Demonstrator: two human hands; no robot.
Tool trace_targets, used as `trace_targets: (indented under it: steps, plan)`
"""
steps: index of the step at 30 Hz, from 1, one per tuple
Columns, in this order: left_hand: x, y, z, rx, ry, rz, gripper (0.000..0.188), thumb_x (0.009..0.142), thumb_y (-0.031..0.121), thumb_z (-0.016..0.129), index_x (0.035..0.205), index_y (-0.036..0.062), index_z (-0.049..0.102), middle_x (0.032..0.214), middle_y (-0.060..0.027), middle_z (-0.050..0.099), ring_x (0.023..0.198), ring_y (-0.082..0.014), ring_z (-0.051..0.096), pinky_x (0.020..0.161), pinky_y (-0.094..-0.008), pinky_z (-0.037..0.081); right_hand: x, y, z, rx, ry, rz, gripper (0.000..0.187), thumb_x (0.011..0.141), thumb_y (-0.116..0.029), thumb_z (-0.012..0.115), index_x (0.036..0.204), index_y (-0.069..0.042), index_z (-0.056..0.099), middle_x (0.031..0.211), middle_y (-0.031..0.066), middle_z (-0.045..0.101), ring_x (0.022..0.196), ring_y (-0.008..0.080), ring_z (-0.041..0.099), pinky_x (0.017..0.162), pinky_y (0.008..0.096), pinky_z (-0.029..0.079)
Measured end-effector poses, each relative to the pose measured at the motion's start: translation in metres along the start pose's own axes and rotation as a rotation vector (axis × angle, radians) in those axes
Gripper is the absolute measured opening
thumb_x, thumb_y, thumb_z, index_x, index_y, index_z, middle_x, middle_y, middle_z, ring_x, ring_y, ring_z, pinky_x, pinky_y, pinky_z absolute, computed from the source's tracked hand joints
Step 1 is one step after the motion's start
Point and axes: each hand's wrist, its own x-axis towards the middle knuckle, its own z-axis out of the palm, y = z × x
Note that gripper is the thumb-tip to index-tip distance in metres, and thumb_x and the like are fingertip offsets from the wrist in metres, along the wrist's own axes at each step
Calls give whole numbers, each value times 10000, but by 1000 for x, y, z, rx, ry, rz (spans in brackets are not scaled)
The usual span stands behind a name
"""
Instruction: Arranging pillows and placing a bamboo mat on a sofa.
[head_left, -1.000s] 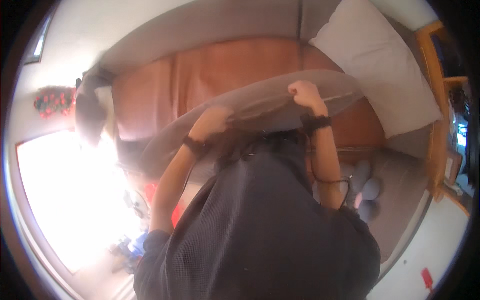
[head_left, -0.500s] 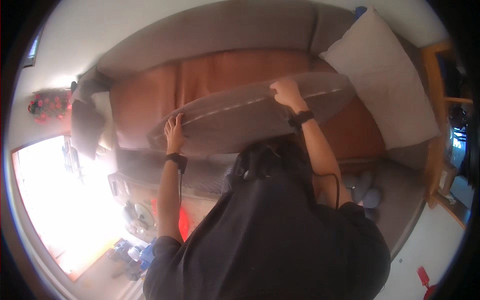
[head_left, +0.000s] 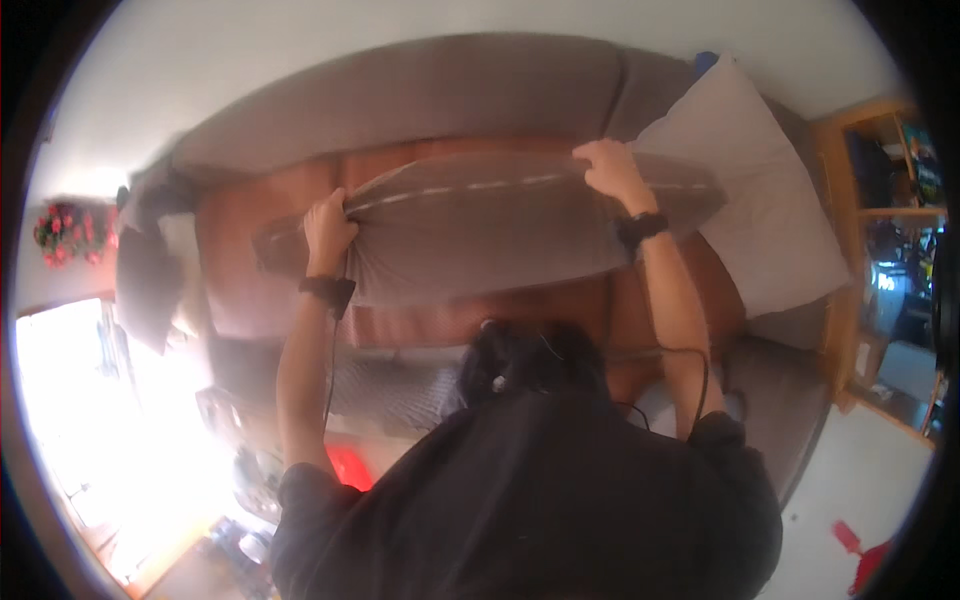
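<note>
A long grey-brown cushion (head_left: 490, 235) with a broken white line along its upper side spans the space in front of me, over the sofa seat. Near its left end, my left hand (head_left: 328, 232) is closed on the cover, and creases fan out from that grip. Farther right, my right hand (head_left: 615, 176) is closed at the upper edge, its fingertips partly out of sight. Both wrists wear black bands with cables. The cushion's right end overlaps the pale pillow (head_left: 775, 200).
The brown sofa seat (head_left: 250, 235) lies beneath, with the grey backrest (head_left: 420, 95) along the wall. Wooden shelves (head_left: 840, 240) stand at right. Red flowers (head_left: 70, 235) and a bright window (head_left: 100, 430) are at left. A red object (head_left: 350, 467) shows below my left forearm.
My left hand has gone from spread fingers on the cushion to a closed grip on its cover. My right hand and the cushion have shifted slightly right.
</note>
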Motion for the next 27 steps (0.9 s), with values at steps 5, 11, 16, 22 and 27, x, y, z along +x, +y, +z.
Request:
trace_targets:
  steps: [5,11,16,22,27]
  plan:
    - [115,-24,20,39,238,313,313,616,10,603,921,67,644,892,-166,654,919,-378,597,812,-483,474,98,23,-21,223,159,-80,116,779,-53,523,862,-104,585,772,107,624,765,334,596,651,438,441]
    - [120,37,70,-497,73,369,247,723,40,585,957,48,664,965,-176,642,932,-354,603,816,-437,474,80,-29,-50,511,288,-87,87,847,-73,528,902,-67,594,777,72,621,698,220,581,633,347,457]
    - [32,111,127,-631,-235,329,196,787,30,536,936,-5,657,858,-171,651,773,-298,601,706,-365,486,-50,8,-20,944,-35,105,80,819,-14,529,866,-43,587,755,6,583,704,92,531,621,253,442]
    - [-73,91,174,-841,-561,142,208,793,25,537,953,-30,658,823,-97,674,711,-169,607,645,-295,498,-183,33,7,1065,132,350,131,769,29,492,857,-8,582,760,11,574,694,101,546,645,243,456]
    - [-114,87,182,-888,-680,-22,217,796,28,508,918,-11,684,820,-86,678,709,-166,620,622,-298,512,-248,39,1,1155,317,560,140,729,12,506,835,-23,591,743,16,577,680,104,552,628,227,436]
